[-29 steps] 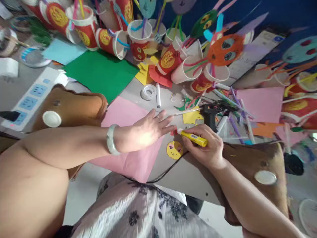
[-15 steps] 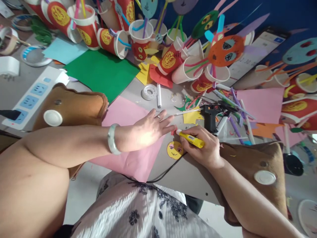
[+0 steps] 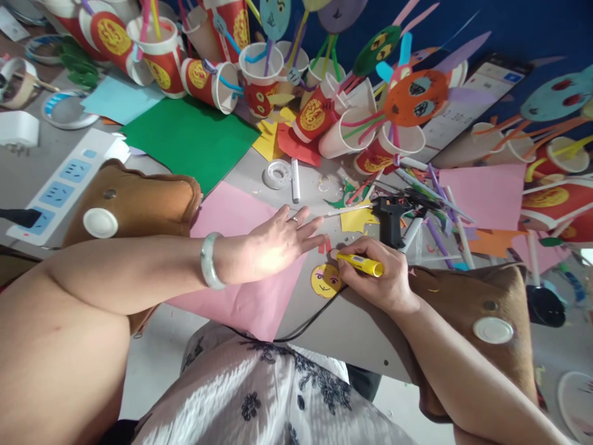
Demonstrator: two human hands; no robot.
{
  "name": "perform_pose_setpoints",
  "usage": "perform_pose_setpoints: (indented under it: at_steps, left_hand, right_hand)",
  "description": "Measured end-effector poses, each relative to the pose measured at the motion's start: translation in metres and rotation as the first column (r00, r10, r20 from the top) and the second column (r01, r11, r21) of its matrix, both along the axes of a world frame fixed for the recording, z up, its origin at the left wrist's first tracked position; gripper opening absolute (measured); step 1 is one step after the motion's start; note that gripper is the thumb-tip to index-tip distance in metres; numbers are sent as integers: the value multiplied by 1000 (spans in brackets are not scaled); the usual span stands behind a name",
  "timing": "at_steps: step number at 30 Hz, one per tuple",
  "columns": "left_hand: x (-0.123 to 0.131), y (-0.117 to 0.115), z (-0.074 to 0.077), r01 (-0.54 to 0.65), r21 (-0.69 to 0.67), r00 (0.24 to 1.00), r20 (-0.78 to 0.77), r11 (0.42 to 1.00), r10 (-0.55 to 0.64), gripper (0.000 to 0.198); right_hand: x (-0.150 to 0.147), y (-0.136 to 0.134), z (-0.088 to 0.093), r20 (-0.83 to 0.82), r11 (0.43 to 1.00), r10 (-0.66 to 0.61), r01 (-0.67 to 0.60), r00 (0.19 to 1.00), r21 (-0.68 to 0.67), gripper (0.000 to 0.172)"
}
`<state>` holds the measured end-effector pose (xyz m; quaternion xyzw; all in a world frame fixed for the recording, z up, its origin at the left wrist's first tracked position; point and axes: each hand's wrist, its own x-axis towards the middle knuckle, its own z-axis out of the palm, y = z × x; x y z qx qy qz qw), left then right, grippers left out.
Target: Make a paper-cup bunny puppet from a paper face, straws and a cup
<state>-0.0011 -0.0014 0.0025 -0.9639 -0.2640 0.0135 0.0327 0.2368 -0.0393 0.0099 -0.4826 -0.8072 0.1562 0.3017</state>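
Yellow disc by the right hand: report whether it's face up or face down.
Face up: the yellow disc shows its drawn face.

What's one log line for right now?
left hand: open beside small red paper strips; right hand: gripping yellow plastic tube; nearby: round yellow paper face

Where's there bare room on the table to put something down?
The gray tabletop is bare between the black cord, the right hand and its front edge. A smaller strip lies between the green sheet, nearby pink sheet and tape roll. It's crowded around the glue gun and paper cups.
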Motion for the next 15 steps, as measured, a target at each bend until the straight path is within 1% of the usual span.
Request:
perform_pose_setpoints:
  at_steps: [3,7,11,15]
  left_hand:
    - [0,0,-1,2,5,1000,16,1000,-2,67]
    - [0,0,-1,0,10,1000,17,1000,0,66]
    - [1,0,3,4,21,1000,-8,1000,-4,65]
    - [2,1,4,12,47,999,-49,999,-10,64]
  right_hand:
    - [-1,-2,0,-10,1000,14,-14,1000,-2,8]
    - [-2,-3,0,-9,995,50,-50,999,-82,7]
    - [-4,-3,0,-23,997,33,-34,999,-67,7]
    - [-2,-4,2,-47,996,52,-55,998,-75,6]
